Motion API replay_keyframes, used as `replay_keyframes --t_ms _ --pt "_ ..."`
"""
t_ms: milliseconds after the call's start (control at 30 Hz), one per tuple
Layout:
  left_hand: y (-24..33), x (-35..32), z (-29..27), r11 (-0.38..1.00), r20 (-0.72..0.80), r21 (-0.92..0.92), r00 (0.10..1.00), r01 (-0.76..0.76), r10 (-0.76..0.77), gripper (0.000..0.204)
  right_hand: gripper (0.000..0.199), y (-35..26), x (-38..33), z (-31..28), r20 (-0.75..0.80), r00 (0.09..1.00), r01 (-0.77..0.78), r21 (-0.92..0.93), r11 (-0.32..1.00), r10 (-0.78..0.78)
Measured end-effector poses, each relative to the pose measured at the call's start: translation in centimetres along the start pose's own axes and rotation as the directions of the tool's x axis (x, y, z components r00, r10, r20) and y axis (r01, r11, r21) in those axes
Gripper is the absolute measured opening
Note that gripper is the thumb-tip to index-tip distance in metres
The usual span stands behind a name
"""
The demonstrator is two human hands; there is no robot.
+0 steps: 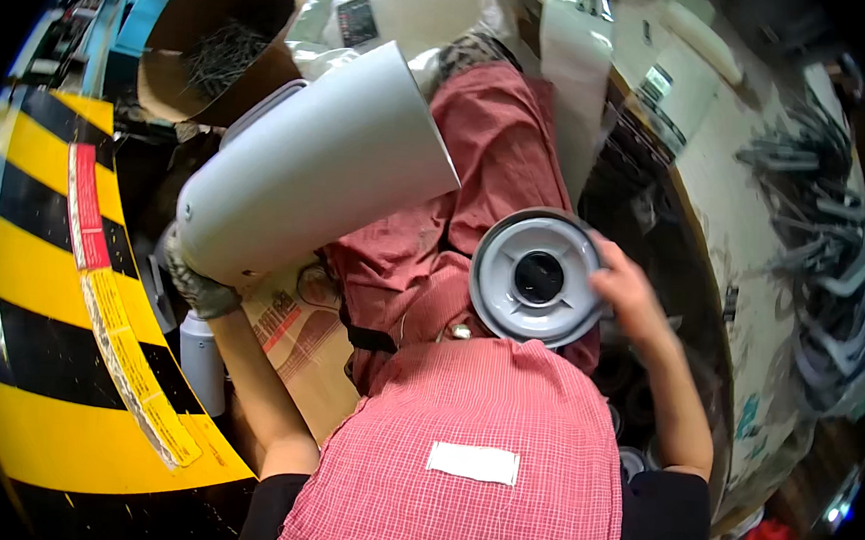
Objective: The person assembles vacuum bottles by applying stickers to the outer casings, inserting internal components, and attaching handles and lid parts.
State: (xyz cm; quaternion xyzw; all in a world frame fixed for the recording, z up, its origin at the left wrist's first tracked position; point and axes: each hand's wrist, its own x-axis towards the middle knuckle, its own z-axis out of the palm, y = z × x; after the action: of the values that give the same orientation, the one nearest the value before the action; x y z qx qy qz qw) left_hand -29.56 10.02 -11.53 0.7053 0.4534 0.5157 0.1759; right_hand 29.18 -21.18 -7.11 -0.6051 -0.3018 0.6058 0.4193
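A large light-grey cylinder (310,161) with a small screw near its lower end lies slanted over my left thigh, its wider end toward the upper right. A grey strip like a handle shows along its far side. My left hand (199,282), in a dark patterned glove, grips the cylinder's lower left end; part of its fingers is hidden behind it. Above my lap on the right is a round grey plastic part (537,277) with ribs, a raised rim and a black centre. My bare right hand (630,292) holds this part by its right edge.
A yellow-and-black striped panel (36,343) stands close on my left. Beyond it is a cardboard box (170,81) of dark thin pieces. On the right, a bench (710,179) carries a pile of grey handle-like parts (830,258). Another grey cylinder (203,364) stands by my left forearm.
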Motion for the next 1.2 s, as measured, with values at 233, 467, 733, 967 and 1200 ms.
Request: replay_keyframes --t_ms 233,467,733,967,1200 --pt "2.0 -11.0 -1.2 0.691 -0.068 -0.569 0.811 0.446 -0.580 0.044 0.050 2.2 1.8 4.0 0.516 0.532 0.698 -0.716 0.002 -0.671" --pt "5.4 -10.0 1.7 0.632 0.018 -0.616 0.811 0.470 -0.585 0.040 0.047 4.4 2.4 4.0 0.388 0.584 0.661 -0.737 0.140 -0.713" --pt "13.4 -6.4 8.2 0.571 0.209 -0.668 0.856 0.478 -0.472 0.035 0.063 -5.4 3.7 5.8 0.095 0.057 0.812 -0.584 -0.009 -0.994" --pt "15.6 -5.6 10.6 0.549 0.282 -0.676 0.861 0.491 -0.423 0.031 0.055 -10.0 3.0 7.3 0.284 0.245 0.871 -0.484 0.083 -0.927" --pt "15.7 -2.0 7.0 0.787 0.020 -0.558 0.952 0.263 -0.304 0.027 0.053 -2.9 5.4 8.2 -0.035 0.271 0.934 -0.233 0.272 -0.962"
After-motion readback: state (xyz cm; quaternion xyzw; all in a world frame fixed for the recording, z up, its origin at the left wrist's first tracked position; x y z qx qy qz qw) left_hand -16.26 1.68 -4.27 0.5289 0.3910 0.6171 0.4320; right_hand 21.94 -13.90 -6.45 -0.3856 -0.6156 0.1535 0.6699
